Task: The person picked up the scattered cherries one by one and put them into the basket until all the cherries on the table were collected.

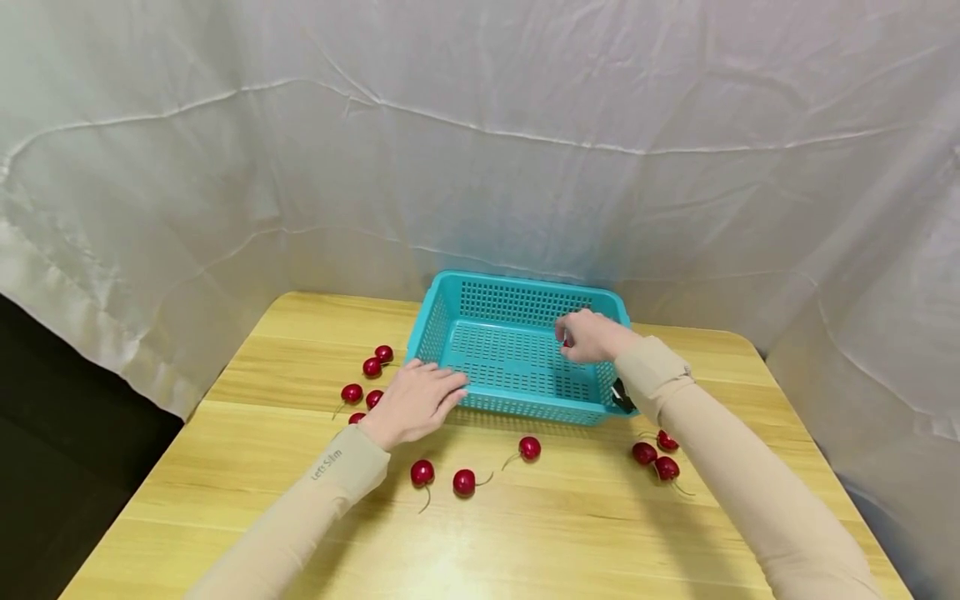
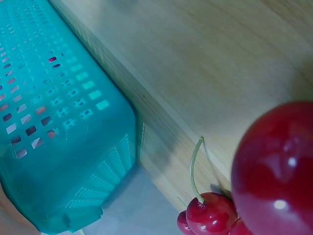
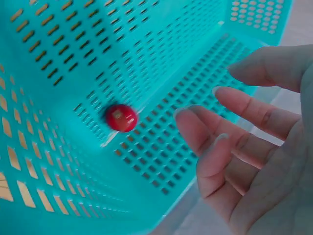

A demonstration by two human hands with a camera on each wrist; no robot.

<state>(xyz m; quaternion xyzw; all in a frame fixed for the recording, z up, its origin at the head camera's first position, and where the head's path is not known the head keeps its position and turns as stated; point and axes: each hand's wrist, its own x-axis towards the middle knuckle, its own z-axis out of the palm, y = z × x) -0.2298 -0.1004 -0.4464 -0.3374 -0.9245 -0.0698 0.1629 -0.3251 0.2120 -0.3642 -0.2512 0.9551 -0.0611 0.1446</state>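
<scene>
A turquoise plastic basket (image 1: 517, 397) with slotted walls stands at the far side of the table. My left hand (image 1: 420, 402) rests on its near left rim, fingers extended; only a sliver of that hand shows in the left wrist view. Over the basket's right part is my right hand (image 1: 592, 336), its fingers loosely bent and apart in the right wrist view, with nothing between them. One red cherry (image 3: 121, 117) is inside the basket, separate from the fingers. Several cherries (image 1: 372, 367) lie left of the basket, partly behind my left hand.
Along the table's front lie a cherry (image 1: 422, 473), a second cherry (image 1: 464, 482) and a third cherry (image 1: 529, 448), stems attached. A small cherry group (image 1: 667, 468) sits beside my right forearm. Pale cloth (image 1: 480, 192) hangs behind the wooden table (image 1: 555, 533).
</scene>
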